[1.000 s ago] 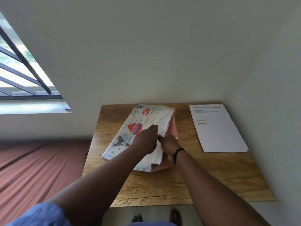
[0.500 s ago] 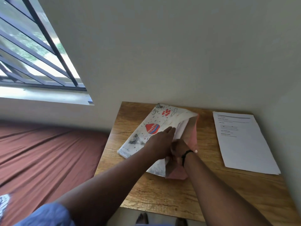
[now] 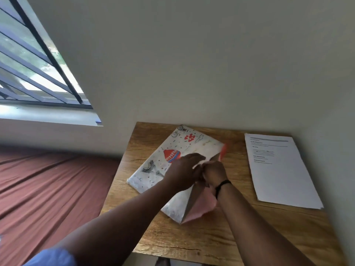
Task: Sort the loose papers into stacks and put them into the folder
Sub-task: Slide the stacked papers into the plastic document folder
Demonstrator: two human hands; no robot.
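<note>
A white folder (image 3: 153, 166) printed with a red balloon, hearts and a bicycle lies slanted on the wooden table (image 3: 221, 235). Its right flap is lifted, and pink paper (image 3: 199, 208) shows inside and at the top right corner. My left hand (image 3: 184, 169) rests on the folder's cover, fingers over the flap's edge. My right hand (image 3: 214, 172), with a black wristband, pinches the flap's edge beside the left hand. A white printed sheet (image 3: 278, 173) lies flat at the table's right side.
The table stands against a pale wall, with another wall close on the right. A barred window (image 3: 38, 70) is at the upper left. A reddish-brown floor (image 3: 48, 189) lies left of the table.
The view has swung left and nearer. The folder's right flap has risen higher and more pink paper shows beneath it. Both hands stay together at the flap.
</note>
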